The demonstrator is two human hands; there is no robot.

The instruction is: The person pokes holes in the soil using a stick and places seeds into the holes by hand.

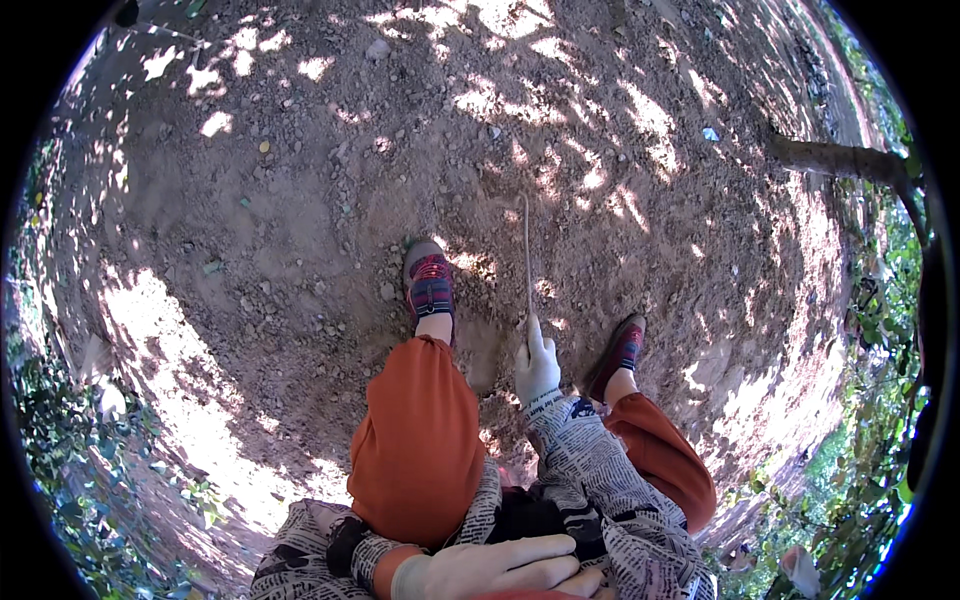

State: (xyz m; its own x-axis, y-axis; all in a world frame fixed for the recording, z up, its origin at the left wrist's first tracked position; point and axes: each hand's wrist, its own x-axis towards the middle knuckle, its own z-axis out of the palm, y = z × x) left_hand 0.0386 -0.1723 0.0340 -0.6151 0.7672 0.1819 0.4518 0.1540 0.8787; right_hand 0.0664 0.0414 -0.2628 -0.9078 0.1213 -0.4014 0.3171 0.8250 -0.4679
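My right hand (538, 372), in a white glove, is closed round the near end of a thin, pale rod (528, 255). The rod points away from me, and its slightly bent far tip meets the bare soil (340, 190) or hovers just over it; I cannot tell which. My left hand (490, 568), also in a white glove, lies across my lap at the lower edge with its fingers stretched out. Something reddish (530, 595) shows beneath it, too cut off to name.
My two dark red shoes (431, 285) stand apart on the ground, one either side of the rod. A tree branch (840, 160) juts in at the right. Leafy plants (70, 470) line both sides. A small pale-blue scrap (710, 134) lies on the soil at the far right.
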